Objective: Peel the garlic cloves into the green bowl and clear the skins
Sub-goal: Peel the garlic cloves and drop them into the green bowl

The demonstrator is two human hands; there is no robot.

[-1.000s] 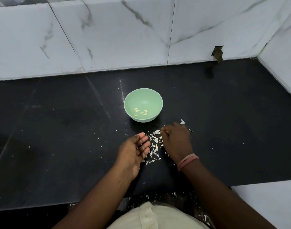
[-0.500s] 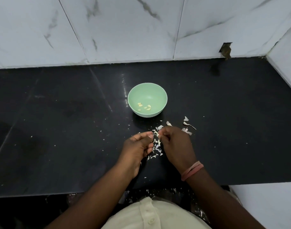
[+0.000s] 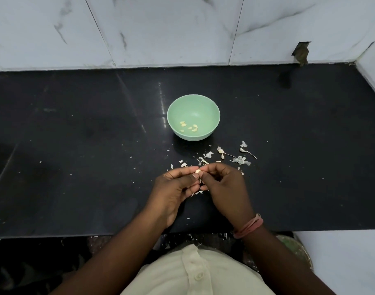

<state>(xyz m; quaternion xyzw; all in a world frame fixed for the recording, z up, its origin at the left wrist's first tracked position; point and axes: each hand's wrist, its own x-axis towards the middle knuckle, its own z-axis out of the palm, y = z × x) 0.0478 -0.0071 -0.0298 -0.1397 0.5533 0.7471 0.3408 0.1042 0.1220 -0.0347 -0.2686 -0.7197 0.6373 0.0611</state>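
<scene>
The green bowl (image 3: 212, 107) stands on the black counter (image 3: 76, 135) and holds several peeled cloves (image 3: 189, 127). Just in front of it, my left hand (image 3: 173, 192) and my right hand (image 3: 225, 188) meet fingertip to fingertip. Between them a small pale garlic clove (image 3: 197, 171) is pinched by the fingers of both hands. Loose garlic skins (image 3: 239, 160) lie scattered on the counter between the bowl and my hands, with more flakes under my fingers.
A marble-tiled wall (image 3: 161, 28) runs along the back of the counter, and a side wall closes the right end. A small hole (image 3: 301, 52) breaks the back tiles at the right. Skin flakes also lie below the counter's front edge.
Both hands have lifted off the skin pile and come together. The left hand, open a second ago, now pinches a clove together with the right. The view has shifted slightly downward.
</scene>
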